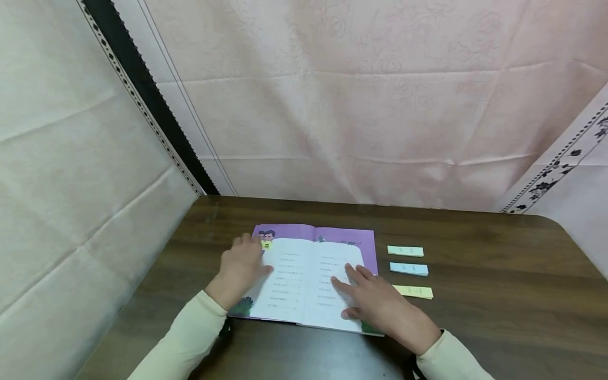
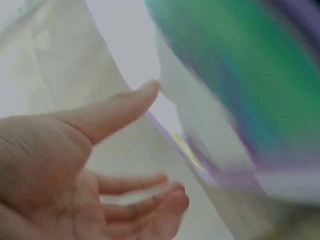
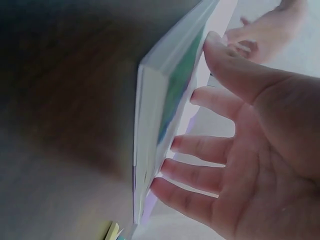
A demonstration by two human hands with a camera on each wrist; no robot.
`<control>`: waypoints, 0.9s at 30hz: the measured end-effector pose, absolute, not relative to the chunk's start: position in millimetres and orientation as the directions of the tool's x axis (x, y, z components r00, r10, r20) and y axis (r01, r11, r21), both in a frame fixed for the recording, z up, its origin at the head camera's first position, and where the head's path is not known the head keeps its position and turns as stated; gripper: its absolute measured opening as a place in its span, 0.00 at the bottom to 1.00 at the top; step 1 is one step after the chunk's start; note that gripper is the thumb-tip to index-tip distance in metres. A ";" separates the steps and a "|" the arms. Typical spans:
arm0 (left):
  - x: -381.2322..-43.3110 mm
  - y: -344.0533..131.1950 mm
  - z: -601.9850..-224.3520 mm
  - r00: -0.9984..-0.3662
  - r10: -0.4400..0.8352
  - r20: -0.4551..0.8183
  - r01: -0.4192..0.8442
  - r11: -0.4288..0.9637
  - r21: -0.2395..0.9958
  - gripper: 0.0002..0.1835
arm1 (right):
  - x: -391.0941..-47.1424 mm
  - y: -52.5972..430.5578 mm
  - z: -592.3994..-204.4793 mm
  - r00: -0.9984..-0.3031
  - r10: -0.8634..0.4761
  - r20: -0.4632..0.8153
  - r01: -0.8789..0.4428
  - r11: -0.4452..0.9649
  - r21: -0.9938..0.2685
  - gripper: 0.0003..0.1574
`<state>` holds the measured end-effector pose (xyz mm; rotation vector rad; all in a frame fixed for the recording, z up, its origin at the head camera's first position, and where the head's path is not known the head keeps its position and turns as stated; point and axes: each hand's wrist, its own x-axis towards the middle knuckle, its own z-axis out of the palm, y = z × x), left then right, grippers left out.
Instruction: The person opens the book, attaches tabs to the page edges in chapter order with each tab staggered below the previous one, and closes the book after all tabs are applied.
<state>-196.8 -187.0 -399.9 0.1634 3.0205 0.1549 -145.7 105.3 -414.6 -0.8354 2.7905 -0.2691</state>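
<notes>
An open picture book (image 1: 309, 274) with purple borders and white text pages lies on the table. My left hand (image 1: 241, 266) is over the outer edge of the left page. In the left wrist view its thumb (image 2: 120, 112) reaches to the page edge, while the other fingers bend slightly with nothing between them. On the lower part of the right page rests my right hand (image 1: 377, 301). Its fingers (image 3: 200, 147) are spread and fairly straight, their tips against the page in the right wrist view. The page block's thick edge (image 3: 150, 105) shows there.
Right of the book, three paper strips lie in a column: pale green (image 1: 405, 251), light blue (image 1: 409, 269) and yellow (image 1: 414, 292). The yellow one is close to my right hand. Beyond the brown wooden table (image 1: 499, 295) hangs a pale cloth (image 1: 356, 105).
</notes>
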 end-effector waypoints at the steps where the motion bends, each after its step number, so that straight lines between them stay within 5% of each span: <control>1: -193.0 -178.3 -398.8 -0.979 0.180 -0.098 0.165 0.977 0.138 0.44 | -145.7 105.8 -415.1 -0.812 -0.565 -0.144 -0.528 0.817 -0.231 0.44; 5: -177.1 -140.9 -399.3 -0.893 0.434 -0.119 0.385 0.873 0.300 0.37 | -145.5 107.3 -416.0 -0.809 -0.571 -0.141 -0.536 0.815 -0.221 0.44; 8: -169.4 -120.2 -401.6 -0.860 0.499 -0.111 0.454 0.845 0.281 0.36 | -145.3 108.5 -416.5 -0.808 -0.572 -0.138 -0.538 0.813 -0.222 0.43; 14: -168.8 -105.5 -400.4 -0.879 0.467 -0.093 0.448 0.877 0.173 0.36 | -144.8 111.1 -416.6 -0.804 -0.579 -0.133 -0.544 0.807 -0.229 0.44; 27: -173.6 -95.4 -399.2 -0.893 0.428 -0.137 0.409 0.901 0.147 0.32 | -149.5 121.0 -419.3 -0.805 -0.586 -0.088 -0.537 0.784 -0.310 0.43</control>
